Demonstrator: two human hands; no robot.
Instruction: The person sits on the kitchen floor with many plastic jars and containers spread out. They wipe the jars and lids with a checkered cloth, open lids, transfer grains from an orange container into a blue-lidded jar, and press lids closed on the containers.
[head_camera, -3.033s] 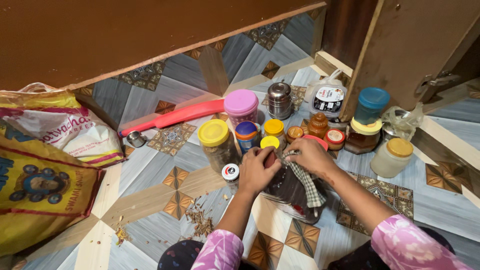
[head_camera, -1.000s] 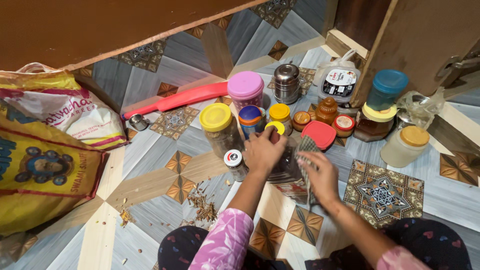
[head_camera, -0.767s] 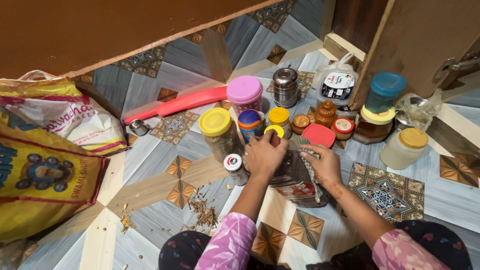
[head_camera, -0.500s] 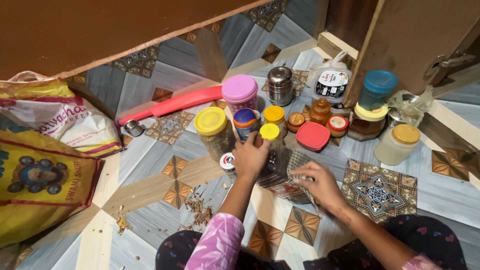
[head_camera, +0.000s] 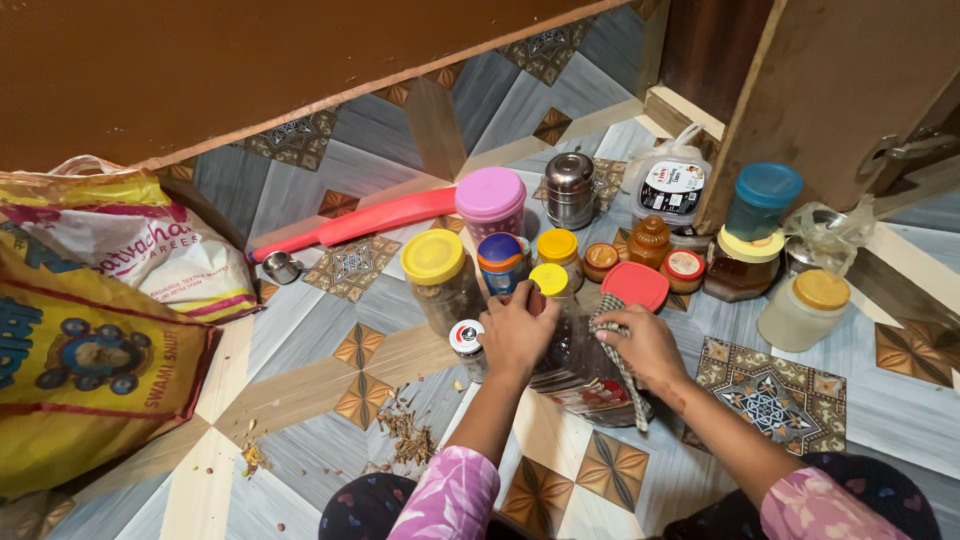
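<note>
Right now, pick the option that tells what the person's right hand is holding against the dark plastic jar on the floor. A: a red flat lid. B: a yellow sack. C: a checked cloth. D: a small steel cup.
C: the right hand presses a checked cloth to the side of the dark plastic jar, while the left hand grips the jar's top.

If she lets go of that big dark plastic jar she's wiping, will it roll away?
Probably not far. The big dark plastic jar lies tilted on the tiled floor, and its sides look flattish. It seems full, so likely heavy. Her left hand steadies it; her right hand presses a checked cloth.
</note>
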